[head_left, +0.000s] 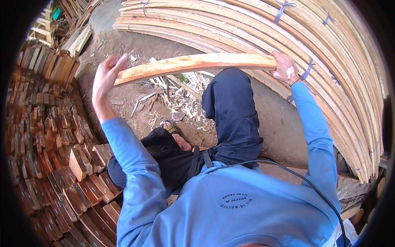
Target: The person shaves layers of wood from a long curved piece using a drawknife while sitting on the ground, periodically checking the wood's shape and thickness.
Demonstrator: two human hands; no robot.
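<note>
A long, pale wooden strip (193, 62) spans the space in front of me, bowed in the picture and resting by my raised knee. My right hand (284, 68) is closed around its right end, with a whitish patch on the back of the hand. At the strip's left end my left hand (108, 76) is lifted, fingers slightly blurred and apart, thumb pointing away from me. Its palm lies against or just beside the end; which of the two, I cannot tell. Beneath the strip, wood shavings (187, 96) lie scattered on the dirt floor.
Bundles of long wooden strips (242, 31), tied with bluish bands, fill the far and right side. Stacked short wooden blocks (53, 136) stand along my left. My sandalled foot (179, 136) is near the shavings. A black cable (288, 171) crosses my blue shirt.
</note>
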